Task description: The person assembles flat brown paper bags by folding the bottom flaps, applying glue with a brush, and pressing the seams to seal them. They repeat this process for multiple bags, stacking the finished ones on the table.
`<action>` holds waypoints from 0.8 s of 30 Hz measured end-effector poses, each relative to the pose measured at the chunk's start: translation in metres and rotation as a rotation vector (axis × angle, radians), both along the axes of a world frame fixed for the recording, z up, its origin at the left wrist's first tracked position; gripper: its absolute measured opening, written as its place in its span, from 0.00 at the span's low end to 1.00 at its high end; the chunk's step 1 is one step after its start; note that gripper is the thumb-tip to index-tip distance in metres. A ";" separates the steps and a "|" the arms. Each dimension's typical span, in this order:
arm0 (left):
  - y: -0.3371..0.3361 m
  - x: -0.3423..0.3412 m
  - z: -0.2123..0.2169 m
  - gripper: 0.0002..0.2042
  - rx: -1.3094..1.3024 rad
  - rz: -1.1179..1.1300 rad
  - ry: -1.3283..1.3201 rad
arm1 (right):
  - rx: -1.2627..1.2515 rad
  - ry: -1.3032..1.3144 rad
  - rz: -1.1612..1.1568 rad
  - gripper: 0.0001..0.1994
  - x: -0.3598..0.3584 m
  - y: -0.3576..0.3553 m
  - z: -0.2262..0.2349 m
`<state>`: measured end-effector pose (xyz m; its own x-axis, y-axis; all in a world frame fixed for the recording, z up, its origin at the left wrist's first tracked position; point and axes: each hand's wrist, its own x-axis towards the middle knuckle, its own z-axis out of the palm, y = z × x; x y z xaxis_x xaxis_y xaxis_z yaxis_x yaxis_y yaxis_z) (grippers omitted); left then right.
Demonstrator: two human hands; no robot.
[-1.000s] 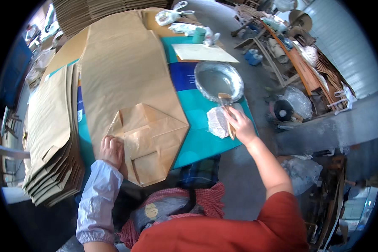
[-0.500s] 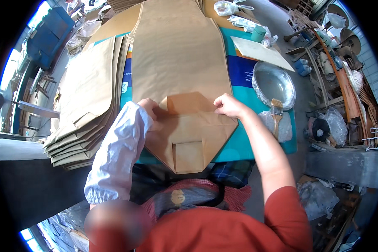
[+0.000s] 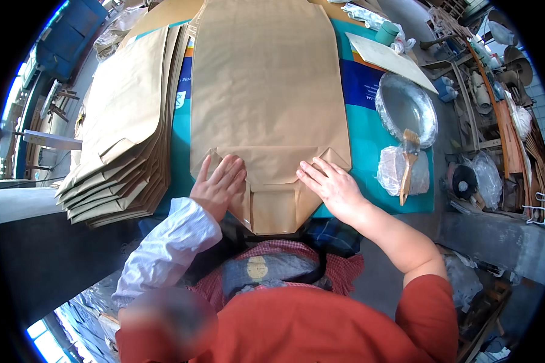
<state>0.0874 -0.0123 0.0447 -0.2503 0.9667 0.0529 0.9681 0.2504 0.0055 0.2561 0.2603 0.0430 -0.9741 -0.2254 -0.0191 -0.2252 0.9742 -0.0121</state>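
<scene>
A large brown paper bag (image 3: 269, 91) lies flat in front of me, its near end folded into a tapered flap that reaches past the table's front edge. My left hand (image 3: 219, 184) presses flat on the left side of the fold, fingers spread. On the right side, my right hand (image 3: 330, 184) rests palm down with its fingers stretched out. Between the hands runs a straight crease, with a squarish folded panel (image 3: 274, 206) below it. Neither hand grips anything.
A stack of folded brown paper bags (image 3: 124, 115) stands on the left. To the right are a plastic-lined basin (image 3: 431, 115), a brush (image 3: 408, 166) on a plastic-wrapped block (image 3: 389, 169), a pale board (image 3: 387, 60) and a green cup (image 3: 386, 33). A teal and blue sheet (image 3: 360, 145) covers the table.
My fingers have let go of the paper edge and flattened out on the bag. The orange-tinted opening at the fold is now covered, and both hands have come down nearer to me.
</scene>
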 end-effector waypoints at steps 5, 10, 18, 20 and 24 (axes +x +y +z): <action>-0.010 -0.026 -0.023 0.29 0.155 0.012 -0.784 | -0.339 0.179 -0.083 0.20 0.003 0.006 0.015; -0.006 -0.022 -0.026 0.15 0.061 -0.075 -0.677 | -0.365 0.295 -0.299 0.10 0.038 -0.028 -0.005; -0.016 -0.014 -0.003 0.17 0.182 -0.083 -0.594 | -0.567 0.375 -0.310 0.10 0.033 -0.022 -0.013; -0.012 -0.017 -0.012 0.14 0.344 -0.096 -0.540 | -0.755 0.298 -0.430 0.06 0.024 -0.019 -0.011; 0.010 -0.035 -0.020 0.08 0.509 0.145 -0.657 | -0.891 0.317 -0.468 0.07 -0.008 -0.003 -0.011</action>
